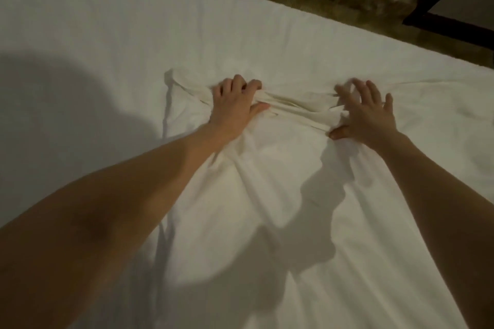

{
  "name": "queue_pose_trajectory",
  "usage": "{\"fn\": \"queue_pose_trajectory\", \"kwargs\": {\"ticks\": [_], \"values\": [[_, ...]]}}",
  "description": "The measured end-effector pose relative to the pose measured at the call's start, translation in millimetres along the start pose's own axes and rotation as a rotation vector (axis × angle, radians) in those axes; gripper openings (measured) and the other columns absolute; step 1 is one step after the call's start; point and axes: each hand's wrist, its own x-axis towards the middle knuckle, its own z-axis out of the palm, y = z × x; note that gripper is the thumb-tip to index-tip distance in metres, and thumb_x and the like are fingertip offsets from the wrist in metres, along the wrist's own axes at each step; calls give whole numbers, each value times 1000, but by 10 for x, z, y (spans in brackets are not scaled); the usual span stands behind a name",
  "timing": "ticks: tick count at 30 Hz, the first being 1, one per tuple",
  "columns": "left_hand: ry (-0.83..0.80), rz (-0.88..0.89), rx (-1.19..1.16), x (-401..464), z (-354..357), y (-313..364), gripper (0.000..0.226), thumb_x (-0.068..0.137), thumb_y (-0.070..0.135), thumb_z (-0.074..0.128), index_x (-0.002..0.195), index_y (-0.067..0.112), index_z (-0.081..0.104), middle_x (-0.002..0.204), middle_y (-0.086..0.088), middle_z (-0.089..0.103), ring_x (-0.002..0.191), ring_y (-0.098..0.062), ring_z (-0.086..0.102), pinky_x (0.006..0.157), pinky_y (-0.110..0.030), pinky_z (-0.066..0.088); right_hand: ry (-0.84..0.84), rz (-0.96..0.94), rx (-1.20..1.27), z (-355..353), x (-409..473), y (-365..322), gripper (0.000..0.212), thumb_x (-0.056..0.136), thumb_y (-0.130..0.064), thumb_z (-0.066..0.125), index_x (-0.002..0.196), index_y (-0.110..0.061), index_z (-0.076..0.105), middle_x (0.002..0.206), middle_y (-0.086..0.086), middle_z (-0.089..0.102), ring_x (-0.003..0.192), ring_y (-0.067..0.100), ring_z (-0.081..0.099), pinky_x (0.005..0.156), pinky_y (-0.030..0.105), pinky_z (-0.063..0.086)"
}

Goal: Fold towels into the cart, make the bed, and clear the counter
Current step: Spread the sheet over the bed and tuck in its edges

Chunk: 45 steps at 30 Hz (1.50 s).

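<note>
Bunched sheet edge spans your hands

Your left hand (pixel 235 104) grips the crumpled white cotton sheet (pixel 294 107); your right hand (pixel 366 115), fingers spread, pinches its other end.

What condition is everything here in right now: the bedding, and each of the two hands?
White top sheet: bunched into a ridge between the hands, wrinkled toward the camera.
White bed surface: smooth and flat beyond the hands.
Left hand: fingers curled, gripping the bunched sheet.
Right hand: blurred, fingers spread, thumb on the sheet; grip unclear.
</note>
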Motion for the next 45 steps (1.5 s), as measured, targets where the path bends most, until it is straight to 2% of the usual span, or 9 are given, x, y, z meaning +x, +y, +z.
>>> {"fn": "queue_pose_trajectory", "kwargs": {"ticks": [3,5,10,15,30,34,38,42,45], "values": [[44,39,-46,-12,-14,25,47,85,53,38,91,15,65,99,-13,55,92,-30,50,80,-37,25,19,-33,17,12,27,51,97,58,-44,84,139,-23,36,158,3,11,147,23,1,112,58,2],[128,89,-33,-30,0,-20,39,86,48,44,79,16,65,97,-8,59,94,-23,48,82,-35,23,49,-41,55,-7,14,24,86,57,-39,86,128,-14,45,147,7,35,138,26,29,111,57,8],[96,132,-28,-88,-346,20,42,92,48,40,76,14,58,58,-9,59,61,-29,61,81,-39,40,85,23,87,-65,-235,52,67,69,-45,79,115,-10,47,94,12,67,93,32,62,92,40,33],[79,47,-162,-138,-814,-23,42,97,46,38,103,7,54,86,-23,66,83,-44,61,65,-36,31,-115,135,-93,-303,-879,734,50,76,-52,70,111,-16,65,111,9,67,116,23,56,111,37,12],[34,271,-107,-673,-2121,887,47,96,50,29,95,10,54,82,-17,64,74,-35,57,63,-34,35,113,194,-231,-1284,-3240,1152,35,84,-40,67,95,-8,64,78,15,69,83,30,66,114,38,16],[31,288,-46,-1443,-2709,1344,47,97,51,28,107,15,56,91,-12,65,76,-27,55,67,-34,38,132,171,-273,-1388,-4237,1171,21,90,-33,59,97,-14,64,89,5,69,94,21,63,116,36,-1],[43,273,-38,-2578,-3139,1753,47,96,53,28,88,14,53,72,-7,58,70,-30,56,65,-40,44,177,114,-338,-1379,-5154,1290,18,90,-25,61,100,-13,68,99,10,68,104,24,61,116,40,-9],[22,206,16,-3601,-3123,2096,41,96,52,32,77,17,42,65,-2,49,67,-29,56,55,-33,33,205,20,-378,-1042,-5804,1549,4,83,-18,65,85,-14,68,83,9,66,93,26,64,113,37,-19],[-53,148,27,-4387,-2852,2282,45,93,55,32,74,15,40,62,-2,49,65,-28,56,53,-31,28,208,-41,-363,-531,-6262,1697,15,66,-9,80,70,-12,66,62,9,61,74,29,66,115,41,-5]]}}
